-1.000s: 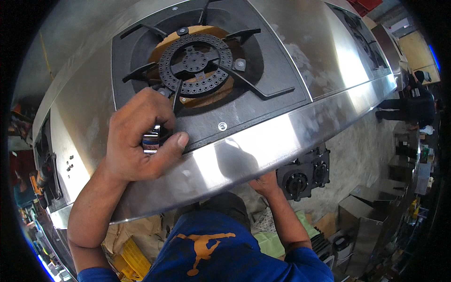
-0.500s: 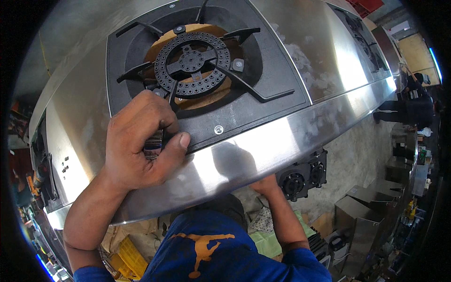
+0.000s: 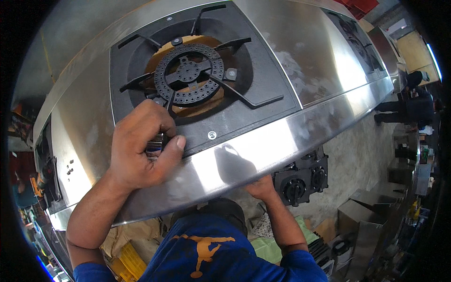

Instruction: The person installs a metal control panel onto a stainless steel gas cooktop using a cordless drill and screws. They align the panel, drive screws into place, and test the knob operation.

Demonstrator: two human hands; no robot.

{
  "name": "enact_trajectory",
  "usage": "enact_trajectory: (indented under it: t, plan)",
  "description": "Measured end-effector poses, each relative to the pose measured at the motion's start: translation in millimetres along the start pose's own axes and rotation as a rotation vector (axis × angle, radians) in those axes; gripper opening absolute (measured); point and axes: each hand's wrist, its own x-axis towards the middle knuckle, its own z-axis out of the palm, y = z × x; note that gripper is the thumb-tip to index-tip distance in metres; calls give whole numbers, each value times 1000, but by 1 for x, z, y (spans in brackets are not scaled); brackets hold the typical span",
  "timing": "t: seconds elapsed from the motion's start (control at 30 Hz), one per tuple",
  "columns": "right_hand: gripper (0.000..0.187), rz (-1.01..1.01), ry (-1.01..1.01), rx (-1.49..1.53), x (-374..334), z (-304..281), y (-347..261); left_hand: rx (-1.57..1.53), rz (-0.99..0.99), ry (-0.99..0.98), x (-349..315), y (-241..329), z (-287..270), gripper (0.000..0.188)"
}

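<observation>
A black gas burner panel (image 3: 195, 136) is set in a steel stove top (image 3: 305, 56). It carries a round burner head (image 3: 188, 71) with curved pan-support arms, and a screw (image 3: 212, 135) sits near its front edge. My left hand (image 3: 136, 145) is curled closed over the panel's front left corner. Between its thumb and fingers shows a small shiny, dark-edged piece whose kind I cannot make out. My right hand (image 3: 260, 187) reaches beneath the steel front edge, its fingers hidden there.
Several small dark screws (image 3: 70, 170) lie on the steel at left. Another burner (image 3: 357, 40) is at far right. Below the edge stand black burner units (image 3: 295, 188). A cordless drill (image 3: 40, 188) is at far left, a person (image 3: 413, 105) at far right, steel boxes (image 3: 364, 221) lower right.
The view has shifted slightly, so the burner panel appears a little lower. My left hand keeps its curled grip at the corner. My right hand appears slightly farther left under the edge.
</observation>
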Motion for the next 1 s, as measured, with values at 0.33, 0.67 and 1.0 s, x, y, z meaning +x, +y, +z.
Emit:
enact_trajectory:
  t: [0.33,0.67,1.0]
  plan:
    - [29,-4,36,29,-1,8,-2,22,-36,37,0,8,1,15]
    - [20,21,38,156,4,1,0,45,-62,65,-2,10,4,16]
    - [24,14,231,191,-2,19,-8,48,-75,74,-3,11,5,17]
